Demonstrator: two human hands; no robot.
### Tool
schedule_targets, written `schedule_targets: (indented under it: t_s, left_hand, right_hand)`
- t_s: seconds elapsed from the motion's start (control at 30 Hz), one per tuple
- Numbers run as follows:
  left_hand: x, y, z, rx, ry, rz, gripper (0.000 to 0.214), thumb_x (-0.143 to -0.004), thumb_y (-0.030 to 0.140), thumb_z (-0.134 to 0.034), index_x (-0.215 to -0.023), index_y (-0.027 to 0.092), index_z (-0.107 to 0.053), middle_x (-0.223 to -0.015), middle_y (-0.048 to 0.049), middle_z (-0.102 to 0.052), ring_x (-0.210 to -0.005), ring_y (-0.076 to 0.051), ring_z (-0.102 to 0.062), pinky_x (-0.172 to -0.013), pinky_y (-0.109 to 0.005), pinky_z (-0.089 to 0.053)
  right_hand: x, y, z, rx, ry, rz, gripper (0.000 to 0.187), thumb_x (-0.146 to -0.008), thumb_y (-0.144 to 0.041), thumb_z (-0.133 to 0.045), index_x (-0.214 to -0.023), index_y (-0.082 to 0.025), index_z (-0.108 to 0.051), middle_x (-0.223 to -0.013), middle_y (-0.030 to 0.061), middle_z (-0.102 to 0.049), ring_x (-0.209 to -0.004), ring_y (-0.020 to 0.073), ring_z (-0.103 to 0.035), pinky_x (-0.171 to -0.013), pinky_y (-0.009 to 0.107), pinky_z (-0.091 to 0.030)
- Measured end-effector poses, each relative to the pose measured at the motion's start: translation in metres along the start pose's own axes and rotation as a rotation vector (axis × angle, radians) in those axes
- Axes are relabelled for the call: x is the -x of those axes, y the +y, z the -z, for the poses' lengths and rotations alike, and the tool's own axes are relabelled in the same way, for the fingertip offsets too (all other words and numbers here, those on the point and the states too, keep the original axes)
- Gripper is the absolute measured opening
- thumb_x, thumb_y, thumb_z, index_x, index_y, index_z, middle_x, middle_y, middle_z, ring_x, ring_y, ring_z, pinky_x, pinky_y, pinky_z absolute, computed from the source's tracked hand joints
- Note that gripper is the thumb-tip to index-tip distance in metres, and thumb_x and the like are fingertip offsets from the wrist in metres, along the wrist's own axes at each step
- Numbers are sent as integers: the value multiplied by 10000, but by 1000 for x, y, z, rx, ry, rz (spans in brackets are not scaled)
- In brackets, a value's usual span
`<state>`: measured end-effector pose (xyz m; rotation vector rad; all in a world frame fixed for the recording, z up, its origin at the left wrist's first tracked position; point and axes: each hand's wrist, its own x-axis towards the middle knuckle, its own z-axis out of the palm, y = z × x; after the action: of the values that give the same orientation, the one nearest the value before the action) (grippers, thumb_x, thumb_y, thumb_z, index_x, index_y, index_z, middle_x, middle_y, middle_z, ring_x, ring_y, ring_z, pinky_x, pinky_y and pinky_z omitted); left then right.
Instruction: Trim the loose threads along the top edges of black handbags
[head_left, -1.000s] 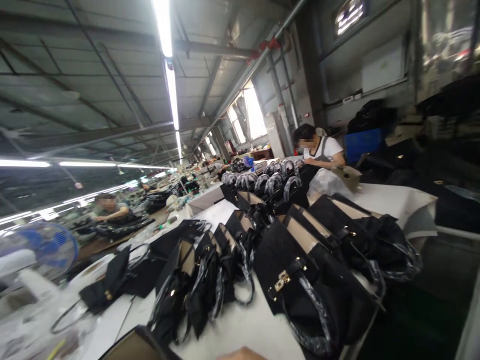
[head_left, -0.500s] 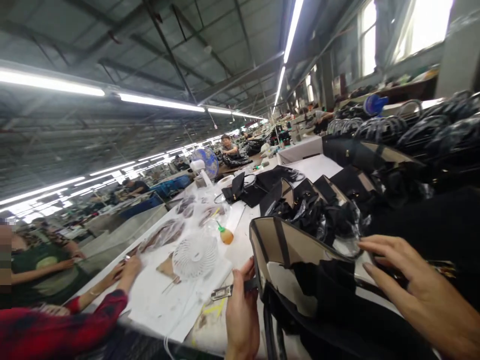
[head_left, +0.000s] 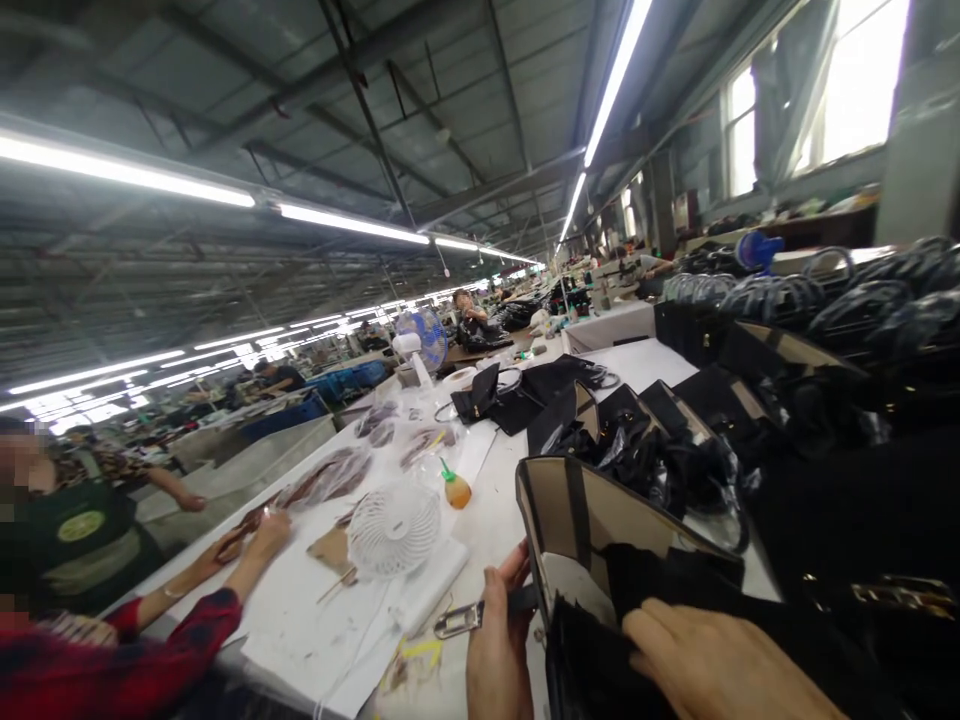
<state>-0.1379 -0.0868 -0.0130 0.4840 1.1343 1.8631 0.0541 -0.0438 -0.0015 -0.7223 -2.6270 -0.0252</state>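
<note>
Open handbag point(head_left: 637, 510): black outside, beige lining, mouth facing up, at the near side of the scene between the person's two hands.
Left hand point(head_left: 496, 635): at the handbag's left edge, thumb and fingers pinching a dark strap point(head_left: 523, 601); a metal clasp point(head_left: 459, 621) sticks out to the left of the thumb.
Right hand point(head_left: 720, 650): over the handbag's mouth, fingers close together and bent downward; the fingertips are lost against the black cloth, so whether they pinch anything cannot be told.
Large black bag point(head_left: 840, 530): near right, with gold-coloured hardware point(head_left: 904, 596) on its front.
Row of black handbags point(head_left: 637, 420): beyond the open one, leaning side by side on the white table point(head_left: 495, 480).
White fan point(head_left: 395, 528): round grille, on the table to the left of the left hand, beside a cardboard piece point(head_left: 330, 552).
Squeeze bottle point(head_left: 457, 491): orange contents, green nozzle, just beyond the fan, to its right.
Co-worker: near left, in a red-and-dark plaid sleeve point(head_left: 184, 645), both hands point(head_left: 266, 537) at a brown strip.
Blue fan point(head_left: 424, 340): far side, past clear plastic point(head_left: 349, 470) over brown pieces.
</note>
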Motion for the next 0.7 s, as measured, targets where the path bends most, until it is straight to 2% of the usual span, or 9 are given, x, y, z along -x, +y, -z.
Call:
schedule_targets:
  t_s: [0.1, 0.23, 0.33, 0.43, 0.5, 0.57, 0.7]
  left_hand:
    - [6, 3, 0, -26, 14, 8, 509, -869, 563, -569, -1156, 165, -705, -1269, -106, -650, -1281, -294, -517, -1134, -415, -373]
    - [9, 3, 2, -35, -10, 4, 495, -893, 546, -538, -1164, 162, -694, -1268, -104, -650, -1280, -295, -514, -1126, -426, -367]
    - [8, 3, 5, -43, -46, -1, 487, -892, 535, -548, -1150, 150, -700, -1280, -105, -642, -1294, -292, -499, -1134, -412, -351]
    - [6, 12, 7, -47, -125, -10, 488, -897, 523, -545, -1121, 121, -709, -1275, -124, -642, -1295, -299, -491, -1125, -416, -349]
    - [3, 25, 11, -49, -162, 3, 494, -896, 531, -540, -1068, 104, -720, -1220, -141, -667, -1239, -312, -532, -1087, -429, -376]
    - [-1, 40, 16, -65, -191, 36, 483, -884, 537, -558, -970, 95, -733, -1144, -149, -695, -1140, -308, -592, -1024, -415, -418]
    - [-25, 55, 29, -117, -281, 81, 433, -853, 520, -621, -781, 103, -710, -945, -118, -725, -885, -216, -651, -843, -304, -481]
  right_hand:
    - [-17, 3, 18, -19, -86, -26, 308, -713, 62, -580, -838, -216, -624, -845, 14, -642, -705, 234, -653, -594, 294, -509]
    - [-62, 13, 38, 94, -194, -43, 182, -841, -28, -620, -847, -206, -658, -796, 22, -656, -679, 264, -656, -532, 311, -428]
    - [-102, 24, 42, 158, -216, 85, 106, -890, -100, -642, -821, -173, -677, -769, 41, -654, -687, 248, -643, -506, 301, -357]
    - [-130, 32, 48, 150, -215, 281, 124, -902, -196, -689, -777, -190, -682, -852, 35, -634, -849, 239, -599, -592, 309, -375]
    - [-134, 30, 54, 150, -210, 384, 131, -874, -228, -731, -761, -195, -675, -898, 34, -618, -921, 243, -554, -660, 323, -388]
    - [-125, 22, 57, 138, -194, 435, 127, -862, -200, -724, -751, -190, -663, -878, 32, -602, -878, 231, -530, -669, 332, -387]
    - [-98, 7, 44, 129, -60, 415, 124, -776, -93, -719, -737, -181, -641, -819, 31, -572, -768, 218, -494, -596, 336, -368]
